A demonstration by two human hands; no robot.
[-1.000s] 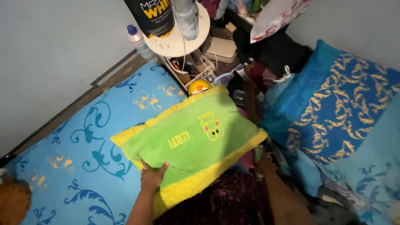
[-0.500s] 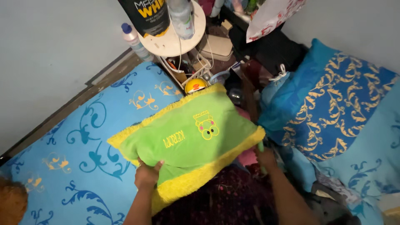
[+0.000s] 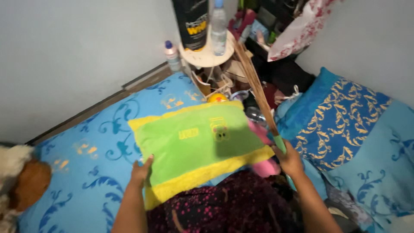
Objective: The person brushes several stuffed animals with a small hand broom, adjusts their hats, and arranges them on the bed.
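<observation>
left hand — pinching green pillow edge | right hand — fist round broom | risk: bristle tips may topple bottle off round table

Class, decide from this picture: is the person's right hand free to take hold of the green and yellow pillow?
Probably not right away: the right hand is closed around a broom handle beside the pillow, which the left hand already grips.

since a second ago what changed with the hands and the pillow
The right hand has raised a stick broom by its green grip, bristles slanting up over the clutter. The left hand still holds the green pillow by its edge, on the blue sheet.
</observation>
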